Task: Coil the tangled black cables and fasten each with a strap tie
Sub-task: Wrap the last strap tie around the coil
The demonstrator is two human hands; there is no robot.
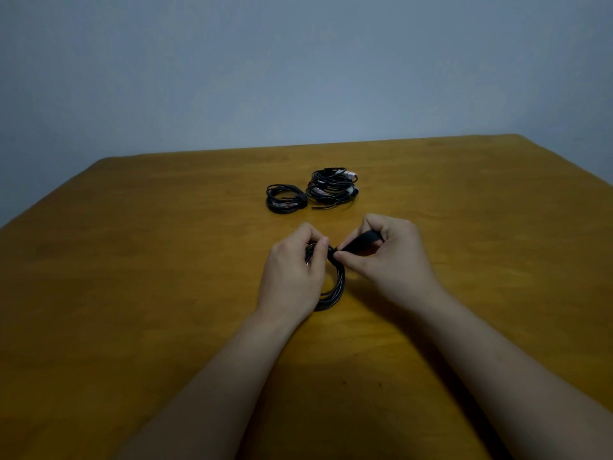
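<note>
A coiled black cable [335,290] is held upright over the middle of the wooden table [132,260]. My left hand [295,270] grips the coil's top and left side, thumb and fingers curled round the strands. My right hand [384,250] pinches a black strap tie [360,242] that runs from the top of the coil up to the right into its fingers. Part of the coil is hidden behind my left hand.
Farther back lie a small coiled black cable [285,198] with a strap round it and, right of it, a stack of black cables [331,187] with white and red bits. A plain grey-blue wall stands behind the table's far edge.
</note>
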